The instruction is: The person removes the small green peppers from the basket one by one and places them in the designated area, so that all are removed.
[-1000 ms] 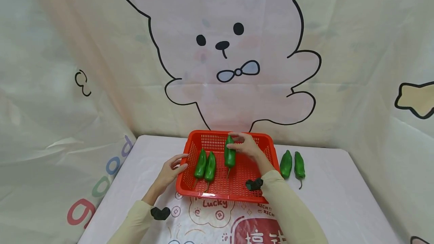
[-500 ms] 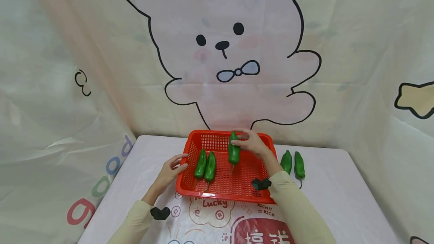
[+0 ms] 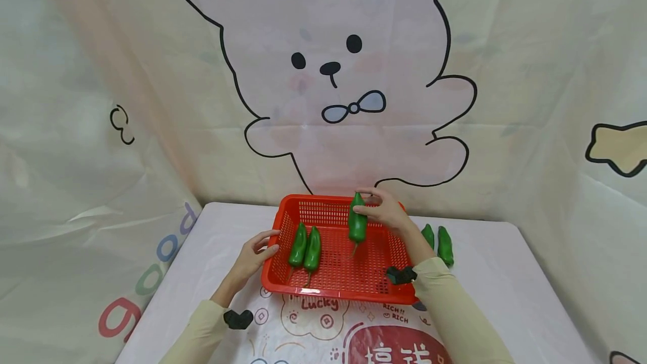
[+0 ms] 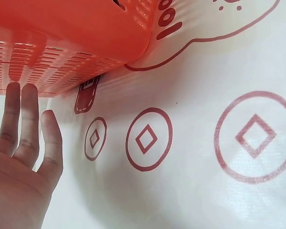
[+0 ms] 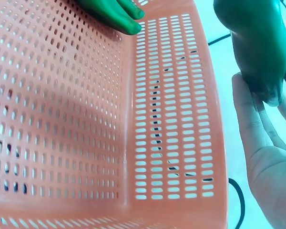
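In the head view, a person's left hand (image 3: 251,259) is resting against the left rim of a red perforated plastic basket (image 3: 331,265), its fingers loosely extended and clasping nothing. The right hand (image 3: 388,211) is grasping a green chili pepper (image 3: 357,223) between thumb and fingers, holding it near the basket's far rim, tip up and stem hanging down. Two more chilies, the left chili (image 3: 298,246) and its neighbor chili (image 3: 313,250), are lying side by side in the basket's left half, stems toward the person. Right of the basket, a partly hidden chili (image 3: 428,235) and an outer chili (image 3: 445,247) are lying on the white tablecloth (image 3: 500,285), the forearm covering part of the first. Behind the table, a cartoon animal with a blue bow tie (image 3: 353,108) is filling the backdrop (image 3: 525,100).

In the left wrist view, three straight fingers (image 4: 30,107) are reaching up to the basket's perforated wall, and red coin prints (image 4: 149,139) are showing on the cloth.

In the right wrist view, the grasped chili is hanging beside the basket's rim, with fingers behind it, while green chili ends are showing inside the basket at the top.
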Motion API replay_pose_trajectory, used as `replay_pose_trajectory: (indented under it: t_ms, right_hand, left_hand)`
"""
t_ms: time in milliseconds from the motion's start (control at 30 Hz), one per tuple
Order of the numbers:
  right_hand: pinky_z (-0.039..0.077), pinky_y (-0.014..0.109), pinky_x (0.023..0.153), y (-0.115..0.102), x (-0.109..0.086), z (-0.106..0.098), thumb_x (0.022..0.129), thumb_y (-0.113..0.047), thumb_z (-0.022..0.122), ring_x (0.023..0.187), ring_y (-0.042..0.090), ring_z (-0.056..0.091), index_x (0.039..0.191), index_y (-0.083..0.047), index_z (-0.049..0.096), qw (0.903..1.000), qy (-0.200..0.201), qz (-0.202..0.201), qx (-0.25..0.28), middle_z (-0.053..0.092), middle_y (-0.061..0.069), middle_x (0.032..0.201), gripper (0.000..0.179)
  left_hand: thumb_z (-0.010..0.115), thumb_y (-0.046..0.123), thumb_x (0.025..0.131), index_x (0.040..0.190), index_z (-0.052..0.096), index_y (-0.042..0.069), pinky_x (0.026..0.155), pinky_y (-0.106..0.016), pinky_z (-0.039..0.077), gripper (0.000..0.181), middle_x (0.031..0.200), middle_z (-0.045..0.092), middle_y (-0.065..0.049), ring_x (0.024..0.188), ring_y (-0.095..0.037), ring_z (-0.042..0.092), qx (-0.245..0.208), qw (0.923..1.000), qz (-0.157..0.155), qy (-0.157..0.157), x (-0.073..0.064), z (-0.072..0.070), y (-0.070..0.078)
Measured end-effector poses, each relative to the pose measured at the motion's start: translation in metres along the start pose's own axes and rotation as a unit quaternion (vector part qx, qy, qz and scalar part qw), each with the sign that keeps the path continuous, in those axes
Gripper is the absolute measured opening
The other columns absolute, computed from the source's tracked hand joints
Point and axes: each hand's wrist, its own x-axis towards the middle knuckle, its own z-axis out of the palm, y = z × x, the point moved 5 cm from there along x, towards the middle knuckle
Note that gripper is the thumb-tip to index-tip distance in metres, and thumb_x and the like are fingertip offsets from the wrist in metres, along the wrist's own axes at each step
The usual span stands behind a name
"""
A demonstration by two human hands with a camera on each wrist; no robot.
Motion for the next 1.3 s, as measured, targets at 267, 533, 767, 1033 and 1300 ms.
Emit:
replay_pose_trajectory:
  t_ms: [267,533,767,1033,1300]
  right_hand:
    - [0.057,0.047,0.087,-0.010,-0.011,-0.015,0.096,-0.007,0.072,0.109,0.035,0.062,0.149,-0.001,0.047,0.9998,0.005,-0.008,-0.017,0.047,0.032,0.135,0.059]
    - [0.056,0.045,0.090,-0.015,-0.023,-0.036,0.095,-0.016,0.075,0.120,0.041,0.055,0.150,-0.007,0.048,0.9980,0.028,0.004,-0.057,0.045,0.026,0.144,0.061]
    - [0.056,0.046,0.090,-0.012,-0.036,-0.061,0.095,-0.018,0.075,0.115,0.035,0.061,0.150,-0.008,0.050,0.9971,0.039,0.007,-0.065,0.051,0.028,0.137,0.061]
    - [0.049,0.057,0.097,-0.007,-0.059,-0.090,0.095,-0.020,0.075,0.113,0.028,0.062,0.151,-0.010,0.049,0.9957,0.052,0.023,-0.073,0.053,0.027,0.137,0.063]
    - [0.047,0.060,0.098,-0.005,-0.082,-0.116,0.095,-0.025,0.075,0.125,0.043,0.050,0.152,-0.008,0.046,0.9893,0.086,0.041,-0.111,0.049,0.030,0.140,0.066]
  left_hand:
    - [0.070,0.016,0.098,0.143,0.057,0.013,0.089,-0.046,0.056,0.047,0.136,0.058,-0.019,0.119,-0.039,0.059,-0.005,1.0000,0.007,0.002,-0.001,0.002,0.001]
    - [0.070,0.016,0.098,0.142,0.058,0.014,0.086,-0.044,0.057,0.046,0.137,0.057,-0.019,0.119,-0.038,0.060,-0.008,1.0000,0.005,-0.001,-0.001,0.000,0.001]
    - [0.071,0.017,0.097,0.142,0.058,0.014,0.086,-0.045,0.058,0.046,0.137,0.057,-0.019,0.118,-0.039,0.060,-0.014,0.9999,0.003,-0.005,-0.001,0.000,0.000]
    - [0.072,0.019,0.097,0.142,0.058,0.013,0.086,-0.046,0.057,0.048,0.137,0.057,-0.020,0.117,-0.040,0.061,-0.015,0.9998,0.005,-0.009,-0.002,0.001,0.001]
    - [0.074,0.023,0.096,0.141,0.058,0.015,0.085,-0.044,0.058,0.049,0.137,0.057,-0.017,0.118,-0.038,0.060,-0.014,0.9999,0.006,-0.007,-0.002,0.002,0.003]
